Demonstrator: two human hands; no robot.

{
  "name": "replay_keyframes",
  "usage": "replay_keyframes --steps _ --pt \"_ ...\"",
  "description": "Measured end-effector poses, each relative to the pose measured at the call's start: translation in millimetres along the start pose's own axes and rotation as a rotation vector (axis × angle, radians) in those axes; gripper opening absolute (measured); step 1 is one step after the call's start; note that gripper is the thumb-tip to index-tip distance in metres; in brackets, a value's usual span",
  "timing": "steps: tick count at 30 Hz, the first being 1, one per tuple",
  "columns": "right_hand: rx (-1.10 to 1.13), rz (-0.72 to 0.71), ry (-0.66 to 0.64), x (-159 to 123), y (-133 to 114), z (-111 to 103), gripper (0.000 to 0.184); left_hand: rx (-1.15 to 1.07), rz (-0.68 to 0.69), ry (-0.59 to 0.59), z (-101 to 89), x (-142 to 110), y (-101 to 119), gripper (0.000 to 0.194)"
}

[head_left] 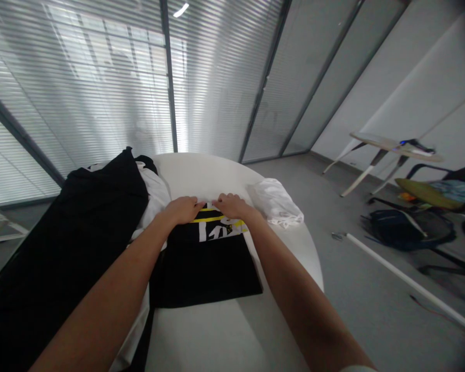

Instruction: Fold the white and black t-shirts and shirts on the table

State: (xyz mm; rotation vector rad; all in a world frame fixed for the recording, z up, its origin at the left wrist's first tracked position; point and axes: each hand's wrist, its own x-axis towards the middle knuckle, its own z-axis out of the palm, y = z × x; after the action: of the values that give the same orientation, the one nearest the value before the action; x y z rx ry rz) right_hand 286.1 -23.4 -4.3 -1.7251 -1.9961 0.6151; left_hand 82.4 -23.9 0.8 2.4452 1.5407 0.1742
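Note:
Both my hands lie palm down at the far edge of a folded black T-shirt (205, 268), which has yellow stripes and white print. My left hand (183, 209) rests on its far left part, and my right hand (232, 205) is on its far right part. Their fingertips nearly meet, and I cannot tell whether they grip the cloth. The shirt lies on a round white table (201, 175). A crumpled white cloth (275, 204) lies just beyond my right hand. A long black garment (73, 222) and a white garment (155, 196) lie left of my left hand.
Slatted blinds cover a glass wall (101, 88) behind the table. On the grey floor at right lie a white rod (403, 279) and a dark backpack (399, 227). Further right stand a chair with a yellow seat (430, 188) and a small folding table (391, 144).

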Motion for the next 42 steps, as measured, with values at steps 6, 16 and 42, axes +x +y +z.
replay_keyframes --steps 6,16,42 --pt "-0.005 -0.002 0.034 10.7 12.6 3.0 0.035 0.002 0.124 0.165 -2.3 4.4 -1.5 0.058" --pt "0.532 0.052 0.327 13.6 30.2 2.2 0.023 0.114 -0.008 0.472 -13.2 2.1 -7.2 0.046" --pt "0.064 0.316 0.475 -39.1 13.7 15.0 0.036 -0.429 -0.058 0.393 -6.5 6.3 -33.0 0.036"
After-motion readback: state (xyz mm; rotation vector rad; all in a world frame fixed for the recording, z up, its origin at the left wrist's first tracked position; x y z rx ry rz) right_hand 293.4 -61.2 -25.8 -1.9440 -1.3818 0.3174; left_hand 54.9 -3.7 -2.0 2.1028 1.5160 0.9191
